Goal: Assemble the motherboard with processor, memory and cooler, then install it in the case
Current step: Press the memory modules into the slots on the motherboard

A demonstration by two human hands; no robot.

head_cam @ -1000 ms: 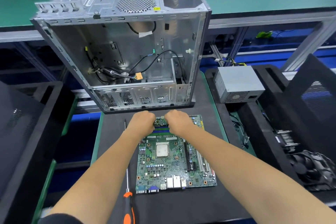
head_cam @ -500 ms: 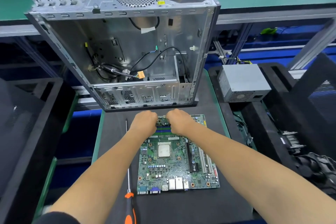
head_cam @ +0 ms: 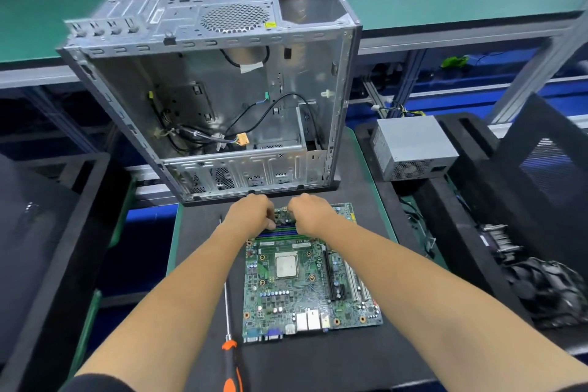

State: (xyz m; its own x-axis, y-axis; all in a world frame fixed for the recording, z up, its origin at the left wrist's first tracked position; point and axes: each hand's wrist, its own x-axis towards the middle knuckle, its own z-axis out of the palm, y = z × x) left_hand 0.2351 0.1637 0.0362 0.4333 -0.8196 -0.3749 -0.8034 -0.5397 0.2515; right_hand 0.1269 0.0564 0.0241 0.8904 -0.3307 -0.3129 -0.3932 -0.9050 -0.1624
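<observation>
Head view, and both hands are down at the far edge of the motherboard [head_cam: 305, 283], working the memory slots [head_cam: 280, 230]. Left hand [head_cam: 251, 216] and right hand [head_cam: 310, 215] sit side by side, knuckles up, fingers curled over the slot ends; whether they pinch a memory stick or just press on it, I cannot tell, the fingertips are hidden. Two hands, one at each end: that reads like seating a module evenly so both latches catch.

Just this side of the grip, the processor [head_cam: 286, 267] sits in its socket, bare, no cooler on it yet. The board lies flat on the black tabletop [head_cam: 318, 366], port side nearest the person. Just beyond the knuckles stands the open case [head_cam: 222, 99], cavity facing us, ready to receive the board. Left of the left forearm lies a screwdriver [head_cam: 229, 337], orange handle close by. Off to the right of the grip, a power supply [head_cam: 413, 149]. Writing on the board is too small to read.
</observation>
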